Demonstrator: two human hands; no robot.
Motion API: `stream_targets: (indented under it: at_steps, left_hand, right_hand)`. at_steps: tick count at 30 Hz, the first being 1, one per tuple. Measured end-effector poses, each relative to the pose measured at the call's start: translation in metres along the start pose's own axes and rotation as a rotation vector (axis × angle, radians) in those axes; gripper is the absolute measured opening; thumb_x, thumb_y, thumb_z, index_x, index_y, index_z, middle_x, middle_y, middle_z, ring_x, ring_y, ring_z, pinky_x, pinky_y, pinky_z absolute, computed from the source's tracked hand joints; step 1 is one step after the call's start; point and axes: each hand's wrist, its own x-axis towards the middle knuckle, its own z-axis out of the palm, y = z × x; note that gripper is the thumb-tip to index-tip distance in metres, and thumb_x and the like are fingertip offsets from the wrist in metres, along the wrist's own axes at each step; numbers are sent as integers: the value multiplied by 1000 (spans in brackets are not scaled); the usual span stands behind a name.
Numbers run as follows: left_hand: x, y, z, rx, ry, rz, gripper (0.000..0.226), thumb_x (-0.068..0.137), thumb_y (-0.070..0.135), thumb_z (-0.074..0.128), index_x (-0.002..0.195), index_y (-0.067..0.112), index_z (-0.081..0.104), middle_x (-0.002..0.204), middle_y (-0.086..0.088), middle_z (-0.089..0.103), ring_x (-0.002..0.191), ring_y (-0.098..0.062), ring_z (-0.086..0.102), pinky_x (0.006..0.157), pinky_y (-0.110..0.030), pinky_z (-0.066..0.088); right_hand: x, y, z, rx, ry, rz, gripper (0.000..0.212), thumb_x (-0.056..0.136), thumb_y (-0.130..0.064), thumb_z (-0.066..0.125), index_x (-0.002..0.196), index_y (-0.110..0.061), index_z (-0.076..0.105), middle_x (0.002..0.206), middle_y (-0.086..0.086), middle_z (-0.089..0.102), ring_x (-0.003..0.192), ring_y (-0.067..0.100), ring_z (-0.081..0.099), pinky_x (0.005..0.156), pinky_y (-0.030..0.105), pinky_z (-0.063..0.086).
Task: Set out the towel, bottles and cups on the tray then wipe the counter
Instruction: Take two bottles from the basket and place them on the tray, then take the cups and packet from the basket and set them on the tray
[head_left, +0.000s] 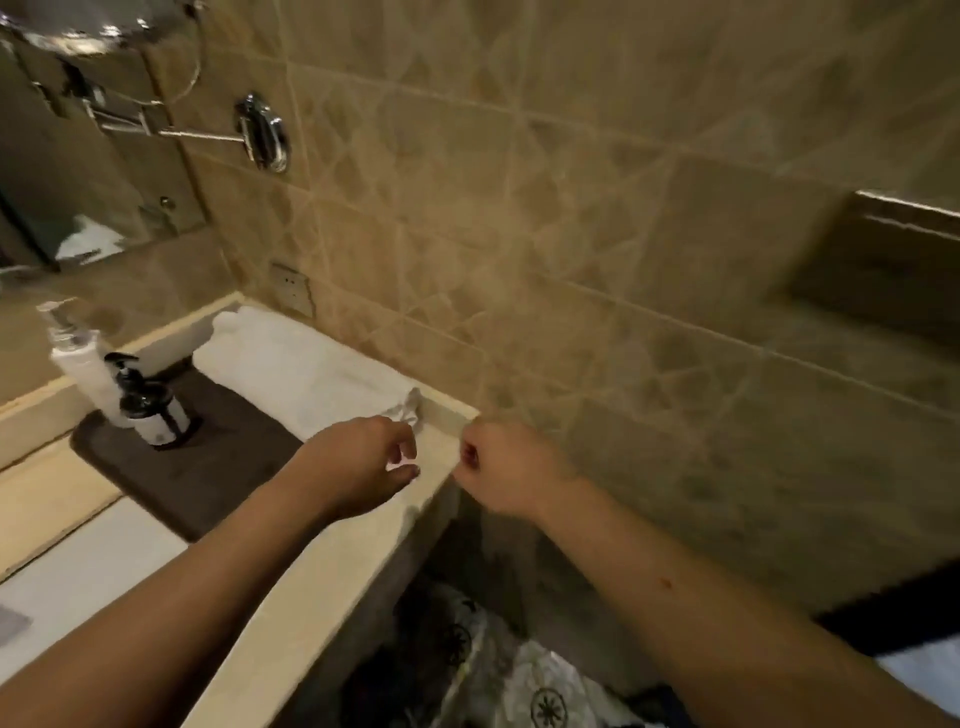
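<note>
- Left hand (363, 457) is sitting at frame centre over the near corner of the white towel (301, 364); thumb and fingers are curled with a small gap between them. Cannot tell whether they are actually pinching the towel's bunched corner — it is lying right at the fingertips.
- Right hand (506, 467) is hovering just right of centre, beyond the counter's end, curled into a loose fist with nothing visibly in it.
- Towel is lying spread along the back edge of the cream counter (322, 561), left of centre, running up against the tiled wall (623, 260); its left part is overlapping the dark brown tray (208, 483).
- Two pump bottles are standing on the tray's left end, at mid-left of the frame: a white bottle (85, 364) behind, a dark bottle (153, 405) with a pale label in front — touching or nearly so.
- Wall socket (292, 287) is sitting just above the towel's far end.
- Mirror (78, 171) and a chrome fitting (262, 132) are filling the upper left.
- Patterned fabric (519, 675) is showing at bottom centre, below the counter edge.
</note>
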Motion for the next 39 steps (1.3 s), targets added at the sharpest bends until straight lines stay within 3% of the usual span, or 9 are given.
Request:
stream_targets:
  at_steps: [4,7,14,17,21,25,28,33,39]
  left_hand:
    - [-8,111,24,37,6,188,13,90,38,58,92,26,64,93,3,71,87,-19,67,73,-34,52]
    - [-18,201,49,66,-55,360,19,92,38,55,94,22,65,93,-3,73,87,-24,68,75,-40,54]
    - [-58,404,97,111,-148,775,15,84,46,64,82,32,59,85,10,66,79,-13,62,70,-34,53]
    - [-80,480,114,146,-183,938,12,86,46,63,89,35,61,87,12,66,79,-10,62,71,-32,54]
    - [-111,569,141,185,-259,1118,20,89,45,59,103,33,65,96,13,68,87,-11,64,81,-34,54]
    - [-137,646,174,211,-308,1243,19,88,42,60,103,32,66,98,11,69,89,-12,63,82,-31,53]
    - [-147,701,199,229,-339,1327,17,88,38,62,102,29,66,97,8,69,87,-12,63,82,-30,54]
    - [-145,799,246,200,-366,1440,11,89,38,62,95,29,63,86,8,65,81,-14,61,72,-26,47]
    - [-119,913,303,155,-472,1433,11,88,40,61,89,29,60,85,7,64,82,-16,63,72,-30,50]
  right_hand:
    - [-116,64,-8,18,54,163,14,94,-36,59,91,-22,61,101,8,68,92,27,64,72,33,48]
    - [-212,106,-14,21,84,303,16,94,-35,57,91,-20,62,95,6,67,88,27,65,67,33,45]
    - [-434,174,-10,37,270,705,18,95,-37,57,101,-21,64,102,5,67,88,27,64,76,37,54]
    - [-517,194,-5,63,347,885,24,96,-35,57,112,-20,67,105,6,69,87,24,63,77,36,53]
    - [-615,212,5,81,418,1074,19,94,-35,60,107,-21,64,108,5,67,96,27,64,73,33,43]
    - [-693,227,20,124,475,1249,13,92,-36,61,93,-24,56,104,3,67,93,26,62,71,33,43]
    - [-739,247,27,149,480,1354,17,90,-38,61,92,-22,60,102,3,68,94,27,63,75,37,51]
    - [-802,309,29,183,446,1449,14,90,-41,62,87,-27,60,96,-2,66,90,22,62,76,40,54]
    - [-859,405,19,227,418,1515,11,91,-38,63,85,-29,61,87,-8,62,81,15,61,70,38,56]
